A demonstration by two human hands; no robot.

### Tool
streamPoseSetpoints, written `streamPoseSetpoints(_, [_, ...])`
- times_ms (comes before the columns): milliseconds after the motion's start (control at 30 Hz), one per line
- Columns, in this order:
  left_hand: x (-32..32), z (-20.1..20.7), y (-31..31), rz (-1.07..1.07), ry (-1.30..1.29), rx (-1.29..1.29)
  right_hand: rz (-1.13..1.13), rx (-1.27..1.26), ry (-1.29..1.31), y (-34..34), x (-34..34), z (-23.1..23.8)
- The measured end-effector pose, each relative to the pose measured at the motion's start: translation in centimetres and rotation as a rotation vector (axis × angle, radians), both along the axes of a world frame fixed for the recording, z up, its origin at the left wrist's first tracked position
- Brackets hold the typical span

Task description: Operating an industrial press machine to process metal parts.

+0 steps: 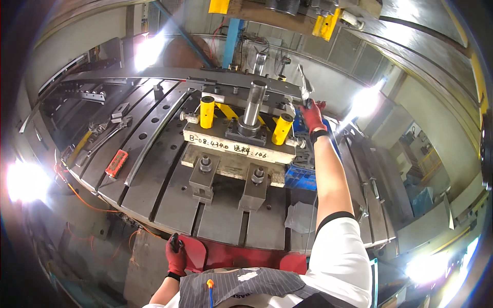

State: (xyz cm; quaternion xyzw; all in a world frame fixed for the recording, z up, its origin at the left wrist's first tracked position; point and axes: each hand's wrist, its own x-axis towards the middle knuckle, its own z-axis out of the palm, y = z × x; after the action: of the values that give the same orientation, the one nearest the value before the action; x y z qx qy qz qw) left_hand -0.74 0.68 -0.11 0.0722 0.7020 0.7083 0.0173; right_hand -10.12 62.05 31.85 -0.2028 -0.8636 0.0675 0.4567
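My right hand (314, 119), in a red glove, is stretched far forward past the die. Its fingers are closed on a thin, irregular silvery metal part (305, 83) that stands upright above the hand. My left hand (176, 256), also red-gloved, is low at the front edge of the press bed. A small black object (176, 243) shows at its closed fingers; its kind is unclear. Between the hands sits the die block (239, 146), with a shiny vertical post (253, 105) and two yellow cylinders (207, 112), (282, 129) on it.
Clamp blocks with bolts (253, 190) hold the die at the front. A blue crate (300, 177) stands beside it, under my right forearm. To the left lie a red-orange box (117, 163) and wrenches (105, 138). Yellow-marked upper tooling (325, 25) hangs overhead.
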Motion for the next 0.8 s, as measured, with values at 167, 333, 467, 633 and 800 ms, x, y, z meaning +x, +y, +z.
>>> streamPoseSetpoints(167, [-0.3, -0.7, -0.6, 0.033, 0.0, -0.131, 0.139, -0.36, -0.258, 1.7, -2.9, -2.7])
streamPoseSetpoints(333, [-1.2, -0.3, 0.7, 0.014, 0.015, -0.162, 0.263, -0.483, -0.055, 7.7, -2.6, -4.8])
streamPoseSetpoints(467, [1.9, -0.7, -2.3, 0.098, 0.028, -0.252, 0.202, -0.2, -0.005, -3.8, -3.8, -1.9])
streamPoseSetpoints(633, [0.8, 0.4, -0.8, 0.004, 0.002, -0.119, 0.245, -0.469, 0.106, -5.7, 7.2, 0.9])
streamPoseSetpoints(800, [-0.1, -0.3, -1.1, -0.084, -0.046, -0.151, 0.269, -0.558, 0.022, -7.4, 18.9, -3.6])
